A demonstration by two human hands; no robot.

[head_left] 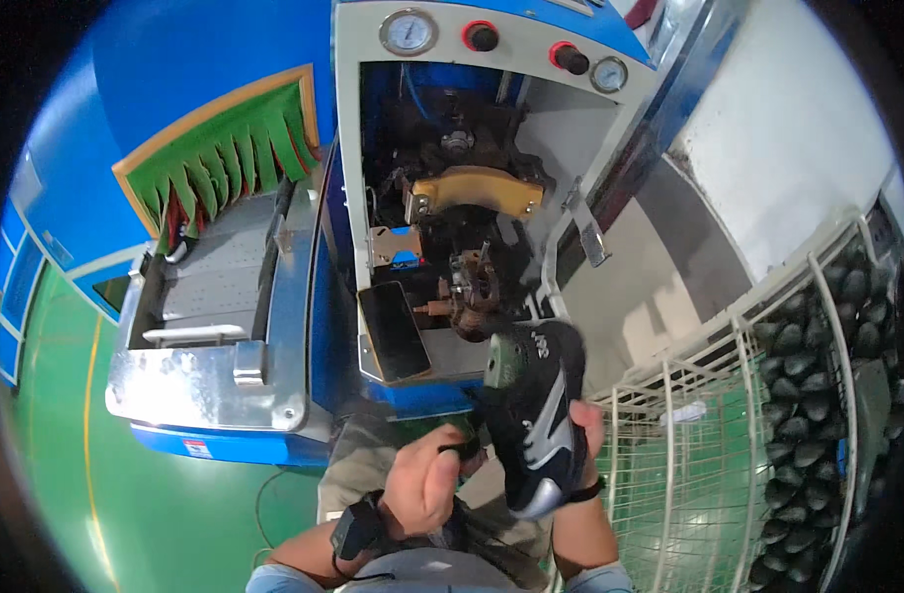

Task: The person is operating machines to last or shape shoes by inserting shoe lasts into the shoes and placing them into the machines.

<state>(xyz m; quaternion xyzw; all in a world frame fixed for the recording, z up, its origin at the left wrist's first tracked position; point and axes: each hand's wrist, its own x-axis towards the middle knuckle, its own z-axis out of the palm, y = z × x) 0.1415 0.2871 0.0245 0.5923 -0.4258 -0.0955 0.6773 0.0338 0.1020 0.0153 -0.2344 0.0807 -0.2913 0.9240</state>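
Observation:
My right hand (588, 435) grips a black sneaker (536, 415) from its right side, fingers partly hidden behind it. The sneaker carries a silver-white stripe and tilts with its silvery end toward me; a grey-green block (507, 362) shows at its far end. My left hand (427, 481) is closed just left of the sneaker, with a small dark strip at its fingers that I cannot make out. Beyond the sneaker, inside a blue and white machine (349, 128), stand a rusty metal fixture (472, 292) and a curved yellow pad (479, 190).
A phone (394, 331) lies on the machine's front ledge. Left stands a conveyor (210, 282) with a green strip curtain (237, 148). At right are a wire cart (669, 415) and a rack of many dark rounded pieces (793, 430). Gauges (409, 33) and knobs (482, 38) top the machine.

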